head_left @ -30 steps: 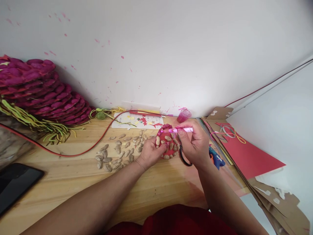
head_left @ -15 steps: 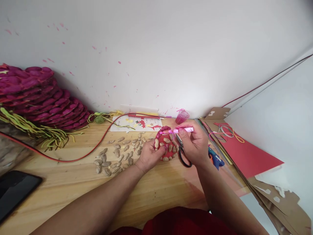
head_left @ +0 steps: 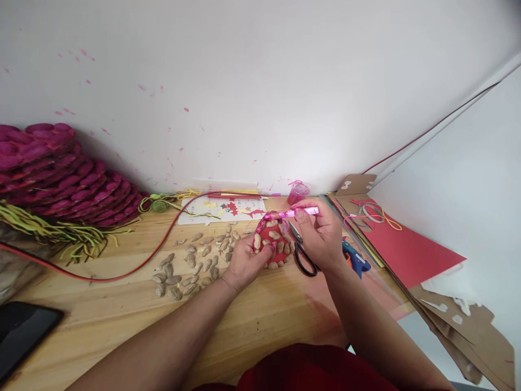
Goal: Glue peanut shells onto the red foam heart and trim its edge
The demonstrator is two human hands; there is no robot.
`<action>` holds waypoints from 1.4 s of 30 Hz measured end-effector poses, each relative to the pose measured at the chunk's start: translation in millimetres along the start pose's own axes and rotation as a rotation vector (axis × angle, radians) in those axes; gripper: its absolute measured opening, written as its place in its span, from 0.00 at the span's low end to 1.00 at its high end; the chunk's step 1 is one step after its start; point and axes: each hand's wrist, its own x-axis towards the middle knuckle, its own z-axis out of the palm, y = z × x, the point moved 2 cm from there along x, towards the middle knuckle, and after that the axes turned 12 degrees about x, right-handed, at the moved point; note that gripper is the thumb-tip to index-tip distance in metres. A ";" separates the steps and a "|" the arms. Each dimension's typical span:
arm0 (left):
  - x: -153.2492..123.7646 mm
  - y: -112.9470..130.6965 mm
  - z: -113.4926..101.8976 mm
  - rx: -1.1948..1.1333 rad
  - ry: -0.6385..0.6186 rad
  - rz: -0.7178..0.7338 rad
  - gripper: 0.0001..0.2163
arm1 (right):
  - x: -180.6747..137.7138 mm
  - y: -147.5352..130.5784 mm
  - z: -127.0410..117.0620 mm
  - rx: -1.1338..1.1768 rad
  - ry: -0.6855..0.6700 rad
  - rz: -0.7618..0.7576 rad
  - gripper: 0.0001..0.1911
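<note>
My left hand (head_left: 246, 262) grips the lower left edge of a round red disc (head_left: 266, 234) with its thumb on top. Peanuts in the shell ring the disc's rim and sit across its face; those at the upper left are coated in magenta paint. Between the fingers of my right hand (head_left: 321, 233) is a white-handled paintbrush (head_left: 306, 212), smeared pink, its tip touching the painted peanuts. Scissors with black handles (head_left: 304, 259) lie under and beside my right hand. Bare peanuts (head_left: 191, 266) are scattered left of the disc.
Behind the disc stands a cup of pink paint (head_left: 299, 191). Magenta peanut-covered discs (head_left: 81, 179) are stacked at the left, near a phone (head_left: 28, 331). A red cord (head_left: 160, 244) crosses the table. A blue glue gun (head_left: 356, 257) and red paper (head_left: 411, 255) lie right.
The view has shifted slightly, so most things appear a little further left. The brush tip stays on the rim's upper left peanuts, and both hands keep their holds.
</note>
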 end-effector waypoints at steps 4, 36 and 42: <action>-0.4 -7.1 -1.0 0.019 -0.016 -0.007 0.11 | -1.1 -0.6 0.2 -0.048 -0.027 0.001 0.05; -2.9 -3.4 0.5 -0.260 -0.063 -0.174 0.15 | -13.4 -9.3 3.4 -0.179 -0.055 -0.150 0.04; -2.2 -2.4 1.0 -0.283 -0.070 -0.177 0.13 | -16.8 -9.1 3.7 -0.173 -0.018 -0.143 0.04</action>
